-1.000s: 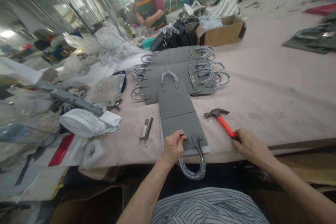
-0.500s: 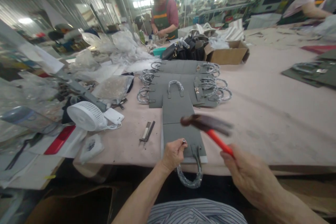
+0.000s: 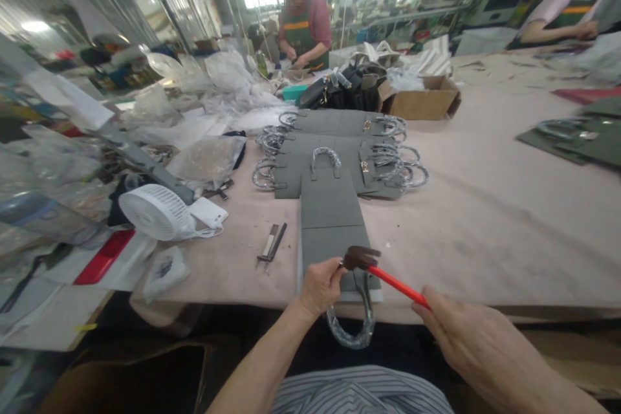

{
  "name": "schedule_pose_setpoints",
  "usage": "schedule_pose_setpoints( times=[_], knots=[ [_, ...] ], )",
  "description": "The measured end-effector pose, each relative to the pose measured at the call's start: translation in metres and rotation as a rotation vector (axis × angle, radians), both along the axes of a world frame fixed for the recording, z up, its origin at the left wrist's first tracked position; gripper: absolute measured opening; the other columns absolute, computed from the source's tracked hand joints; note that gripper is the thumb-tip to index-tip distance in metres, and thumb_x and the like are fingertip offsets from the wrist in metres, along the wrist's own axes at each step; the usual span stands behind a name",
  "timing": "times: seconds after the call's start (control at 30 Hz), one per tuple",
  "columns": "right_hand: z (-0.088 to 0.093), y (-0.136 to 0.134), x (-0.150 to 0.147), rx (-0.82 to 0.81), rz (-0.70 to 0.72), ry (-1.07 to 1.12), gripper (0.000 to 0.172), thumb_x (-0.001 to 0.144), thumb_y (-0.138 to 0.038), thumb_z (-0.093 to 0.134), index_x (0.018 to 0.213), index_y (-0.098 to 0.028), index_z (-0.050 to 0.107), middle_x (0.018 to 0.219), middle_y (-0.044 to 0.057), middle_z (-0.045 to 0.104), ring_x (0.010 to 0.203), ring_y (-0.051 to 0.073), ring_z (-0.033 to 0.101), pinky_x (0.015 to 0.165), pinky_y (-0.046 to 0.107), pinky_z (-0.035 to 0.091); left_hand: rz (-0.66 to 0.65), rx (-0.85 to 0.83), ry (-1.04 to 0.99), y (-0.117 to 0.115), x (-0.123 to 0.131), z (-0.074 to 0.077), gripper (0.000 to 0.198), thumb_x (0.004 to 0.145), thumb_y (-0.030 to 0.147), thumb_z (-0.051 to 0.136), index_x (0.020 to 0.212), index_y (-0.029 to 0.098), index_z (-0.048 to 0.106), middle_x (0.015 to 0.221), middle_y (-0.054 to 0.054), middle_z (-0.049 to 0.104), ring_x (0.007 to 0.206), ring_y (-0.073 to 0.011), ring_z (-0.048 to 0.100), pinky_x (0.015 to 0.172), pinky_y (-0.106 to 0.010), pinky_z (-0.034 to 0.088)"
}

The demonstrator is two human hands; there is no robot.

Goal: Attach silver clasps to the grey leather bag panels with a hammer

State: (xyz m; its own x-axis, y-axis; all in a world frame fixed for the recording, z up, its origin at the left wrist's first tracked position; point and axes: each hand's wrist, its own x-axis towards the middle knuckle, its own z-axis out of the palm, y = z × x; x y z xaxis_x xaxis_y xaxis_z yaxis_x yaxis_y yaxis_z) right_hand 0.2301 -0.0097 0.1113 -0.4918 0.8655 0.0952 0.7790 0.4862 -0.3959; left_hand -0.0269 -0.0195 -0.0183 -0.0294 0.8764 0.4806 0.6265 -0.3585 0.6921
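Centre: one panel (image 3: 332, 207), two handles (image 3: 356, 339). Right hand (image 3: 453, 326): fingers round one hammer (image 3: 395, 283). Left hand (image 3: 320, 286): fingers pinching one rod (image 3: 341, 264).

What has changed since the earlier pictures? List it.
The right hand swung the hammer up and left from beside the gray panel, then down; its head is now at the small metal piece in the left hand. Neither hand let go. The panel and white fan stayed.

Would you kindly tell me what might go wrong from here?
The head of the hammer is right by the left hand, so a slight miss might strike it. A stray blow could also mark the gray panel beneath. The wrapped bag handle hangs past the edge of the table, so it might snag.
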Motion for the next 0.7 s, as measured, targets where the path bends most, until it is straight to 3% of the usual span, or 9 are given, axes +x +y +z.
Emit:
schedule_pose_setpoints(
  times=[0.1, 0.27, 0.37, 0.47, 0.57, 0.7],
  knots=[
    [-0.019, 0.009, 0.016, -0.106, -0.042, -0.112, 0.034, 0.093, -0.053, 0.042, 0.076, -0.025, 0.051, 0.048, 0.0, 0.053, 0.039, 0.016, 0.044, 0.048, 0.031, 0.02, 0.004, -0.023, 0.005, -0.001, 0.001, 0.003, 0.021, 0.098, 0.023, 0.049, 0.087, 0.019, 0.067, 0.074, -0.006, 0.072, 0.065, -0.0167, 0.069, 0.063, -0.024, 0.053],
    [-0.062, 0.046, 0.037, -0.339, -0.17, -0.029, 0.039, 0.095, -0.048, 0.03, 0.068, -0.025, 0.045, 0.054, 0.003, 0.057, 0.051, 0.02, 0.056, 0.053, 0.03, 0.037, -0.001, -0.048, 0.009, -0.001, 0.002, 0.005, 0.022, 0.099, 0.023, 0.047, 0.089, 0.02, 0.066, 0.075, -0.006, 0.071, 0.067, -0.0165, 0.07, 0.066, -0.025, 0.055],
    [-0.089, 0.062, 0.035, -0.2, -0.221, -0.103, 0.036, 0.095, -0.041, 0.031, 0.073, -0.023, 0.052, 0.06, 0.005, 0.059, 0.053, 0.022, 0.055, 0.054, 0.032, 0.041, 0.008, -0.05, 0.01, -0.001, 0.002, 0.003, 0.022, 0.099, 0.026, 0.047, 0.093, 0.02, 0.067, 0.078, -0.006, 0.073, 0.07, -0.0171, 0.071, 0.068, -0.025, 0.057],
    [-0.104, 0.063, 0.014, 0.052, -0.218, -0.125, 0.035, 0.096, -0.038, 0.036, 0.106, -0.014, 0.061, 0.095, 0.017, 0.067, 0.077, 0.028, 0.064, 0.069, 0.04, 0.05, 0.008, -0.057, -0.004, -0.003, 0.003, 0.003, 0.02, 0.099, 0.026, 0.049, 0.098, 0.02, 0.067, 0.082, -0.007, 0.075, 0.073, -0.0177, 0.073, 0.07, -0.026, 0.058],
    [-0.113, 0.049, -0.026, 0.206, -0.09, 0.02, 0.045, 0.098, -0.037, 0.042, 0.13, -0.008, 0.053, 0.126, 0.023, 0.06, 0.115, 0.033, 0.059, 0.095, 0.046, 0.049, 0.001, -0.077, -0.025, -0.005, 0.003, 0.005, 0.018, 0.099, 0.025, 0.05, 0.102, 0.019, 0.067, 0.088, -0.008, 0.076, 0.079, -0.0187, 0.074, 0.074, -0.028, 0.059],
    [-0.128, 0.023, -0.076, 0.159, -0.041, 0.058, 0.048, 0.098, -0.03, 0.044, 0.141, -0.009, 0.047, 0.144, 0.023, 0.05, 0.127, 0.035, 0.053, 0.101, 0.049, 0.048, 0.001, -0.13, -0.081, -0.004, 0.004, 0.008, 0.018, 0.097, 0.024, 0.051, 0.097, 0.02, 0.069, 0.087, -0.006, 0.076, 0.08, -0.018, 0.073, 0.076, -0.027, 0.058]
  ],
)
